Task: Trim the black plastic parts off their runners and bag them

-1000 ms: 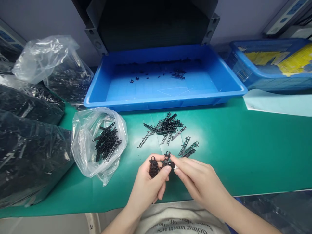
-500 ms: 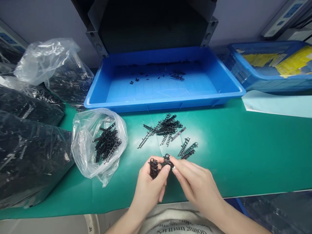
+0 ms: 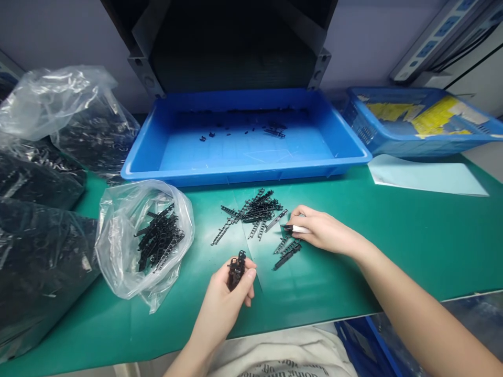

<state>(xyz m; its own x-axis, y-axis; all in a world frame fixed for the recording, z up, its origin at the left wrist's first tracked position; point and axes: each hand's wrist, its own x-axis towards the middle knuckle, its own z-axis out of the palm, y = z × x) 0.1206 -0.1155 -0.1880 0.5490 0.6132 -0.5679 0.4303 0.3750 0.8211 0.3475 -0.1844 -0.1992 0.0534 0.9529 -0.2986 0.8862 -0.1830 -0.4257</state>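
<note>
Several black plastic strips (image 3: 236, 269) are bunched in my left hand (image 3: 230, 293), its fingers wrapped round them. My right hand (image 3: 316, 229) is closed on a small tool with a white handle (image 3: 301, 229) and a dark tip, beside the right edge of the main pile. That pile of black strips (image 3: 261, 207) lies on the green table. Just below my right hand a smaller group of black strips (image 3: 287, 252) rests on the table. An open clear plastic bag (image 3: 112, 238) at the left holds more black strips.
Behind the piles stands a blue tray (image 3: 243, 173) with a few black pieces inside. A blue basket (image 3: 393, 144) with yellow items is at the back right, a pale blue sheet (image 3: 428, 175) before it. Large bags of black parts (image 3: 43, 272) fill the left side.
My right hand has moved away from my left hand, out to the right over the small group of strips. The view has shifted to the right.
</note>
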